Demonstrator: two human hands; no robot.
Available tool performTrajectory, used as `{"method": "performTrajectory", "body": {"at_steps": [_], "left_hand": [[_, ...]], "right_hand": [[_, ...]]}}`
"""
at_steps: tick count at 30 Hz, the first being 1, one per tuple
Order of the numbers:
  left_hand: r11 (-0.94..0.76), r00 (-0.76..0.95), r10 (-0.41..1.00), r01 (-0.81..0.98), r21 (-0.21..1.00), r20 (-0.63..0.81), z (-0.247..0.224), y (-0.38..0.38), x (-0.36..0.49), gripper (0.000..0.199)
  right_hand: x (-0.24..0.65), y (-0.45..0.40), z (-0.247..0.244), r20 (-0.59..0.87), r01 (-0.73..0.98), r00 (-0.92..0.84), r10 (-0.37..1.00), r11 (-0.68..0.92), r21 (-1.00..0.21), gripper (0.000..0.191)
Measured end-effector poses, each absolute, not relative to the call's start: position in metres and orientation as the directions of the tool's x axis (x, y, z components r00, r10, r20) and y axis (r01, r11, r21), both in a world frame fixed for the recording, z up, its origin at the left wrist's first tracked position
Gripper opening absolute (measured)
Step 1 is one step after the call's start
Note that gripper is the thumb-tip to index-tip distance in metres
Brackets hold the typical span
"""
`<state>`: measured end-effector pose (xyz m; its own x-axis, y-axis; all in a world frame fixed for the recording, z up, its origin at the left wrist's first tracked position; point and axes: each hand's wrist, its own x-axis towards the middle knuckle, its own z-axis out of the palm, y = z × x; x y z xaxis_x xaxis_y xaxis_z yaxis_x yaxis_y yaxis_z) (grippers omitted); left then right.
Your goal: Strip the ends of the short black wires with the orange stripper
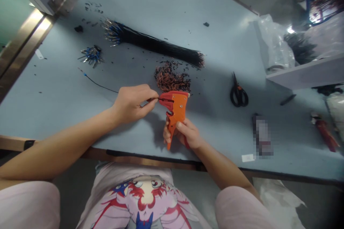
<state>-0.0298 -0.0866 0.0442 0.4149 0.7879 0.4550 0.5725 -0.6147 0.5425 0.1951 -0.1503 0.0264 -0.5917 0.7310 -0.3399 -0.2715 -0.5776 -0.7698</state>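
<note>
Between the thumb and fingers of my left hand [135, 103] is a thin black wire [100, 85]. Its blue-collared end trails out to the left over the table, while the other end reaches into the jaws of an orange and red wire stripper [177, 105]. My right hand [185, 132] is wrapped round the tool's handles, holding it upright. Just behind the jaws lies a heap of copper and black wire scraps [172, 77]. Farther back a long bundle of black wires [158, 45] stretches across, and a small pile of blue-tipped wires [92, 55] sits at the left.
To the right lie black scissors [238, 93], a blurred-out object [262, 135], a white label [248, 157], a dark pen-like stick [288, 100] and a red-handled tool [325, 132]. Clear plastic bags [276, 43] stand at the far right. Dark bits are scattered on the blue table [215, 50].
</note>
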Motion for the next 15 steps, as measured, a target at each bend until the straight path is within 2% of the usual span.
{"method": "performTrajectory", "body": {"at_steps": [8,15], "left_hand": [[-0.655,0.449,0.754,0.573,0.492,0.48,0.0466,-0.0894,-0.0284,0.02],[-0.643,0.432,0.762,0.59,0.488,0.482,0.0482,-0.095,-0.0249,0.023]], "right_hand": [[0.1951,-0.1522,0.0341,-0.33,-0.205,-0.581,0.744,-0.526,-0.825,0.029],[0.1967,-0.1536,0.0359,-0.349,-0.163,-0.59,0.728,-0.531,-0.831,0.03]]}}
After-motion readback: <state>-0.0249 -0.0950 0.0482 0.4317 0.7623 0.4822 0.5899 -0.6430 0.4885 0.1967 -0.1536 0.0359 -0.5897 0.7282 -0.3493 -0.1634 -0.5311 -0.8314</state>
